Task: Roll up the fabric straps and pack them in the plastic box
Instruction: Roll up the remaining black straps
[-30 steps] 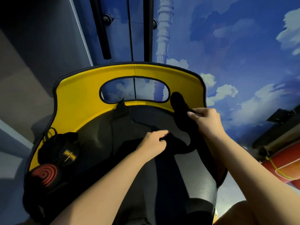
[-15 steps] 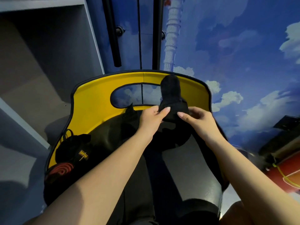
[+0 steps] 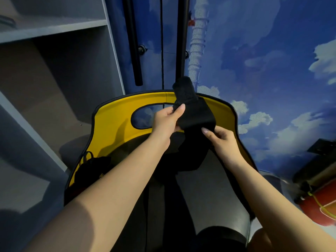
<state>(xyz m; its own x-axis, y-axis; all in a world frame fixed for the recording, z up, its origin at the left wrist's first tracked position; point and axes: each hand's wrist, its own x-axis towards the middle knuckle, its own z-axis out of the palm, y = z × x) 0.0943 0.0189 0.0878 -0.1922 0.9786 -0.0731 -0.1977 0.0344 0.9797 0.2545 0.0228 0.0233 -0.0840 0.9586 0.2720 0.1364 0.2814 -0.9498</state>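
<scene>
The fabric strap (image 3: 195, 117) is held up in both hands over the yellow-and-black chair (image 3: 116, 115), its folded upper end standing above the fingers and its long dark tail hanging down onto the seat. That tail is the biggest risk, I think — loose and heavy, it could drag on the seat or twist as the roll begins, so the coil comes out crooked or slack. The left hand (image 3: 166, 120) pinches the strap's upper part between thumb and fingers; if that pinch eases, the folded end would probably spring open. The right hand (image 3: 221, 138) has its fingers curled on the lower edge of the wide band — a shallow hold that could slip. No plastic box is in view, so packing cannot be judged. A dark bag (image 3: 91, 169) lies at the seat's left edge.
</scene>
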